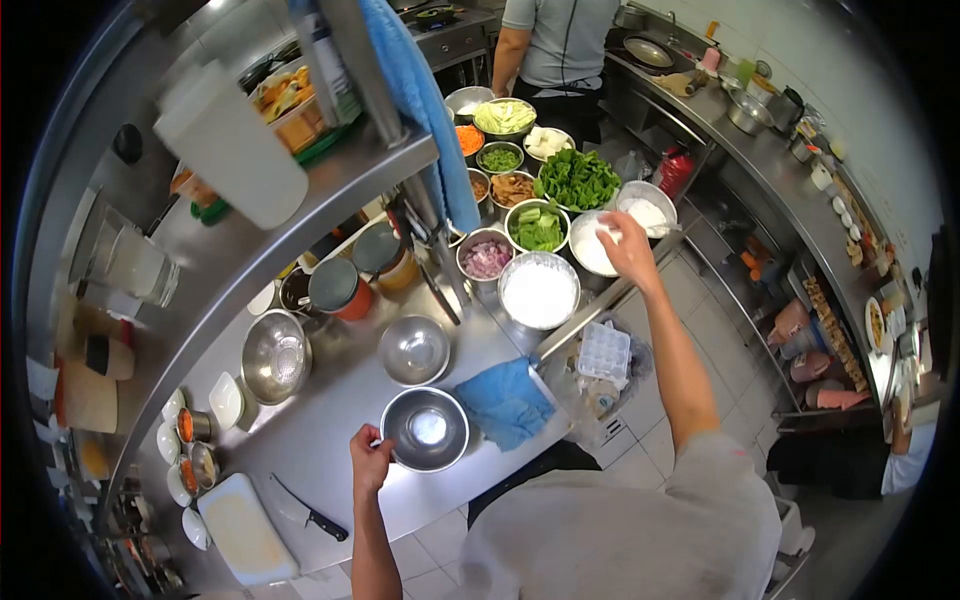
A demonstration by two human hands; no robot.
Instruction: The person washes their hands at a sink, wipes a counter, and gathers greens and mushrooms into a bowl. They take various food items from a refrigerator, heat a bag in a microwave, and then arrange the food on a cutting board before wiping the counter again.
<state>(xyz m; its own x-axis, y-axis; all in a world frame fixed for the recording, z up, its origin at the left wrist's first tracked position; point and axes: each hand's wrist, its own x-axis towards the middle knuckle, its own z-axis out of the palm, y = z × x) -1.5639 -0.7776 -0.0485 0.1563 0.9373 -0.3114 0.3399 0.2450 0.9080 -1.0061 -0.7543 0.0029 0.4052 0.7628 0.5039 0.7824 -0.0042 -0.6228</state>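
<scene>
My left hand (371,461) pinches the near left rim of a steel mixing bowl (403,456) on the steel counter. The bowl's inside is shiny, with a bright reflection at the bottom. Out to the right, my right hand (632,253) is over a bowl of white powder (590,256). Its fingers are drawn together and point down at the powder; what they hold, if anything, is hidden. Beside that bowl are another container of white powder (648,206), a larger white-filled bowl (539,290) and a bowl of cut green vegetables (537,228).
A blue cloth (505,402) lies right of the mixing bowl, and a second steel bowl (414,350) sits behind it. A knife (312,512) and a cutting board (247,528) lie to the left. An overhead shelf (290,250) juts in. Another person (560,45) stands at the back.
</scene>
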